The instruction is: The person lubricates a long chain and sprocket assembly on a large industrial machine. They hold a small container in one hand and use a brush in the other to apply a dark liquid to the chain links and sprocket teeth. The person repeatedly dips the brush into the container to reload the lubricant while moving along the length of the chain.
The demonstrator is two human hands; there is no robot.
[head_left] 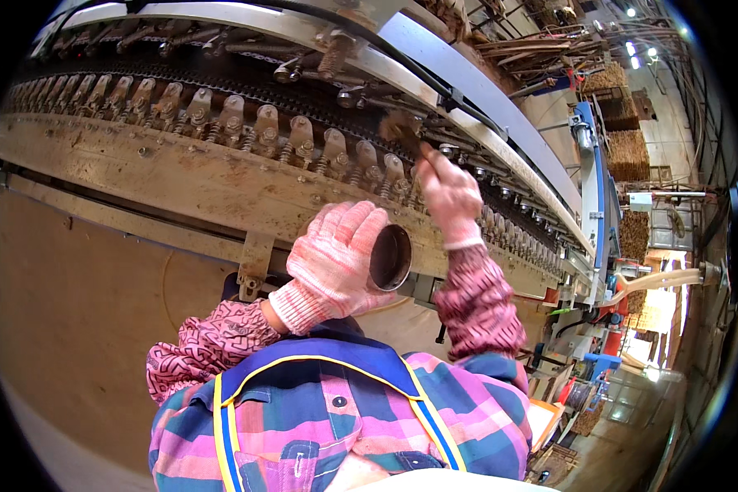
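Note:
My left hand (336,258), in a white and pink knitted glove, is closed around a round metal can (392,259). The can is tilted so that its dark open mouth faces right; what is inside is too dark to tell. Out ahead and to the right, my gloved right hand (451,197) grips a brush (400,129) by its handle. The brown bristles are inside the long machine, close by its dark chain (307,107) and next to the metal brackets with springs (266,127). Whether the bristles touch the chain I cannot tell.
A dusty steel beam (180,176) of the machine runs across in front of me, below the bracket row. Above the chain, rods and a pale guard rail (467,123) overhang my right hand. Stacks of wood strips (629,156) stand farther right.

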